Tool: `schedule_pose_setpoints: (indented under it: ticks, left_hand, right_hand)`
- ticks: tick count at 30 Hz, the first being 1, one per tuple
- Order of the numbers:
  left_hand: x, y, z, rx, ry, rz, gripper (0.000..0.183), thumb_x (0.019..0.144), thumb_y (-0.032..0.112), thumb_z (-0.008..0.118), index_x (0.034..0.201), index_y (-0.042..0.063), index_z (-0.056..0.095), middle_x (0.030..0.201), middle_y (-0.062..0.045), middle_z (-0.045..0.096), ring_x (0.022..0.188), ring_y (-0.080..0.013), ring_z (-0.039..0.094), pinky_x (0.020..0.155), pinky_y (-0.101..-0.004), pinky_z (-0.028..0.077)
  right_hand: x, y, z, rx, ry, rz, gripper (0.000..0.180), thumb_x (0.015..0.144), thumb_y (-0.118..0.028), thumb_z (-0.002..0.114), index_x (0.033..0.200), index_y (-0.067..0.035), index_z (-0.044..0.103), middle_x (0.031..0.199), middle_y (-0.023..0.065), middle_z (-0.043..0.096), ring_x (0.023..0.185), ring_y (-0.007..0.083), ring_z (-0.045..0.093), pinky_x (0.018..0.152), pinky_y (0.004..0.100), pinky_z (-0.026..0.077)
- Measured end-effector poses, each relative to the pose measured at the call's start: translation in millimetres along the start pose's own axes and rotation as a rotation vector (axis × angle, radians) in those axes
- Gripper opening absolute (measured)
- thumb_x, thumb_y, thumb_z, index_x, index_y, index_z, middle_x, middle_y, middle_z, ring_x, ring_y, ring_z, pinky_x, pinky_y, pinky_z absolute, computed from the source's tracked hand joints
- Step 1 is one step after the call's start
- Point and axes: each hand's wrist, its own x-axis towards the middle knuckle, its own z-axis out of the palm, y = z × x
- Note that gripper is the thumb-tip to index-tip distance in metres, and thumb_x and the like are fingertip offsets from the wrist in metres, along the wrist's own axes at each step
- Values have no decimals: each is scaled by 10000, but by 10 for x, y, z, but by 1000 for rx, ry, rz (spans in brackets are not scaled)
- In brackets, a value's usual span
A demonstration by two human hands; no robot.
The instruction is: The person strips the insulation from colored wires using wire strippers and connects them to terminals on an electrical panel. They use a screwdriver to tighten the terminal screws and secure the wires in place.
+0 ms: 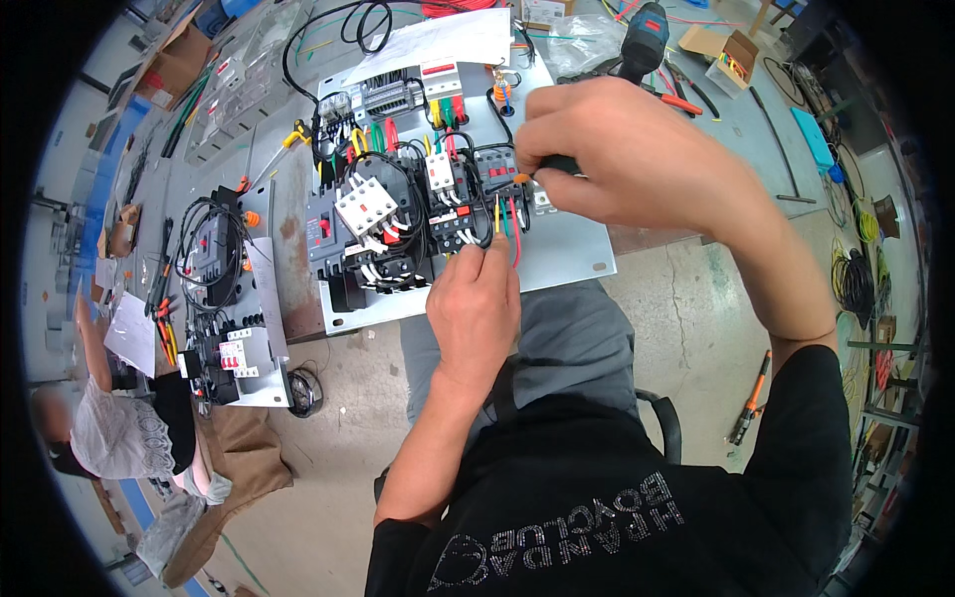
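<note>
A metal mounting plate (567, 254) fitted with electrical parts lies on the workbench before me. My left hand (475, 298) is at its front edge, fingertips pinched on thin insulated wires; yellow, green and red wires (515, 239) stand up beside them. Above these, my right hand (597, 153) grips a black-handled tool (559, 163), probably a screwdriver, with an orange part pointing left. Its tip is too small to make out, close to a small breaker with red parts (496, 172). Left of my hands sit contactors with white tops (365, 207) and a moulded-case circuit breaker (323, 227).
A second wired plate (265, 388) stands on the left, near a seated co-worker (123, 433). Paper sheets (448, 41) cover the plate's far edge. Beyond lie a cordless drill (645, 41), orange-handled pliers (679, 103) and an open carton (727, 63). A yellow-handled screwdriver (295, 134) lies left.
</note>
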Motion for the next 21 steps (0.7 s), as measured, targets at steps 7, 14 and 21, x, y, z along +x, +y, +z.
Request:
schedule_pose_setpoints:
  ticks: [7,14,21]
  left_hand:
    - [-15,36,-12,48,-27,12,184,857,-9,740,1039,9,754,785,-120,604,733,-305,637,632,-430,516]
    - [-42,4,44,102,-33,-4,241,876,23,746,1116,34,764,782,-129,619,712,-326,642,629,-440,524]
    - [-15,25,61,89,-6,7,254,882,18,723,1129,42,778,780,-133,625,716,-330,648,647,-439,529]
  right_hand:
    - [645,-346,8,-163,-264,-39,163,823,-147,682,839,11,716,834,213,700,792,424,692,734,506,564]
    - [644,-254,280,-74,56,6,305,910,-310,700,975,-15,739,838,203,739,859,419,736,757,527,589]
    - [547,-174,127,-55,-85,-16,336,871,-189,726,1170,-50,663,922,188,747,935,397,733,785,471,572]
